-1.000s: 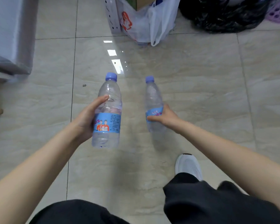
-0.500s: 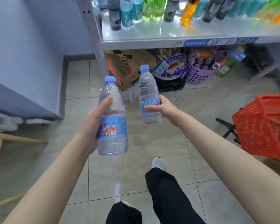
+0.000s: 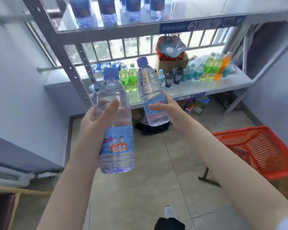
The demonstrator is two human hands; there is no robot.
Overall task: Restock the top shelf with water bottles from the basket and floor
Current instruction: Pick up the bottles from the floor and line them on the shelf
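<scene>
A: Hands, bottles?
B: The left hand (image 3: 93,125) curled round a ribbed clear-plastic water bottle (image 3: 118,146), near. The right hand (image 3: 166,110) gripped a second bottle (image 3: 149,87) by its label, both upright below the metal top shelf (image 3: 140,29).
A: Basket?
B: The red mesh basket (image 3: 256,146) sat right.

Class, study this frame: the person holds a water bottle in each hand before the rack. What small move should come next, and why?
Probably lift both toward the top shelf. The left hand grips the left bottle, the right hand the right bottle, both roughly upright and below the shelf edge. Bare shelf shows to the right of the stocked bottles.
</scene>
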